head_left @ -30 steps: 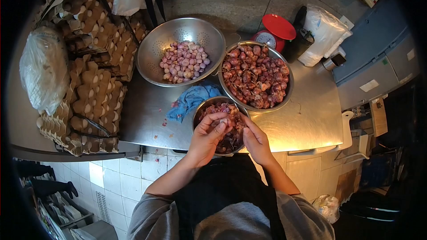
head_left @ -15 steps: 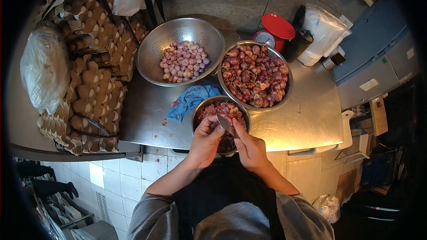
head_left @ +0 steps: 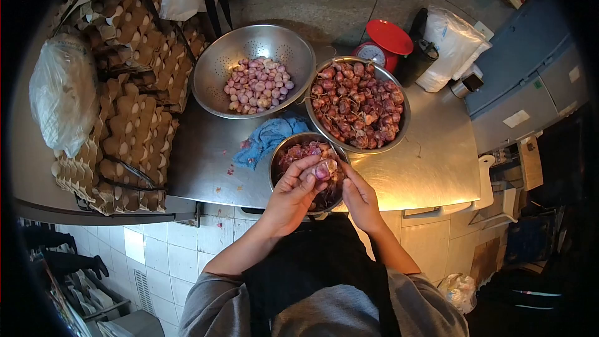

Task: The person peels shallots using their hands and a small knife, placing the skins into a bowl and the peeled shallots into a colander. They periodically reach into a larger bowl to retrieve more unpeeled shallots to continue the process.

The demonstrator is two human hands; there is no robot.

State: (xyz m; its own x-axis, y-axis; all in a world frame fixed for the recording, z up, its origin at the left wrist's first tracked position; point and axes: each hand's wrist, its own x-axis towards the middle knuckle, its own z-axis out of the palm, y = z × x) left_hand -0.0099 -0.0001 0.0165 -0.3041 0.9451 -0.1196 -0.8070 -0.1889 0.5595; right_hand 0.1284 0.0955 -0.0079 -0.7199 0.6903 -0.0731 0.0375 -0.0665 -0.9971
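Observation:
My left hand (head_left: 292, 195) pinches a partly peeled purple-red shallot (head_left: 322, 170) between thumb and fingertips, above a small metal bowl (head_left: 272, 171). Papery shallot skins (head_left: 306, 151) fill that bowl. My right hand (head_left: 363, 203) is close by on the right, its fingers closed round a small knife (head_left: 340, 155). The blade is turned nearly edge-on, so little of it shows. Behind the small bowl stands a large bowl of unpeeled shallots (head_left: 357, 106). A metal colander (head_left: 209, 81) holds peeled shallots (head_left: 259, 86) at the back left.
A blue cloth (head_left: 268, 140) lies left of the small bowl on the steel table (head_left: 199, 162). Stacked egg trays (head_left: 137, 143) and a plastic bag (head_left: 62, 97) crowd the left side. A red scale (head_left: 390, 37) and a white bag (head_left: 452, 47) stand at the back.
The knife has turned from flat to nearly edge-on, and my right hand has moved slightly away from the left. The shallot in my left hand now shows clearly.

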